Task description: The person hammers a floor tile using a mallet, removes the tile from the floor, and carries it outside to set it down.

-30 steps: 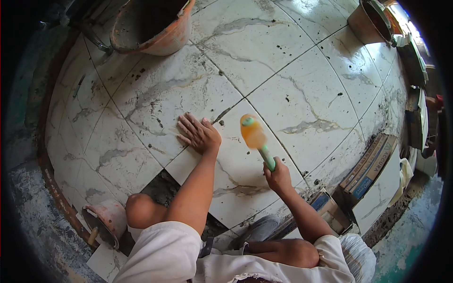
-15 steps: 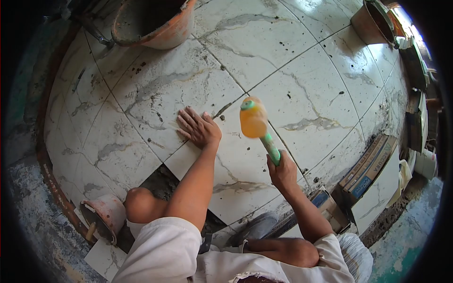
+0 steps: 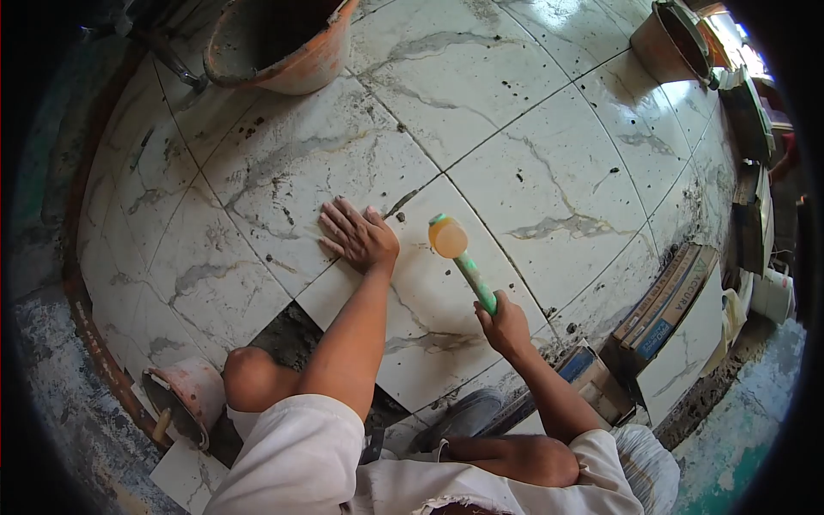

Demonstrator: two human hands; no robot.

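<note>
My left hand (image 3: 360, 236) lies flat with fingers spread, across the joint between a floor tile (image 3: 421, 300) and its neighbour. Wrapped round the green handle of a rubber mallet (image 3: 450, 239) is my right hand (image 3: 504, 326). The mallet's yellowish head is over the same tile, right of my left hand; whether it touches the surface I cannot tell. White tiles with grey veins surround both hands, with small dark crumbs of mortar scattered over them. Dark wet mortar (image 3: 292, 336) shows beside the tile's left edge, by my knee.
A large mortar-smeared tub (image 3: 318, 73) stands at the top left, and a bucket (image 3: 665, 47) at the top right. Another bucket (image 3: 193, 386) lies tipped at the lower left. Tile boxes (image 3: 661, 309) and a leaning tile (image 3: 682, 352) line the right side.
The mallet's head has come down and slightly left, closer to the tile, and my right hand has lowered with it. My left hand stays pressed in about the same place.
</note>
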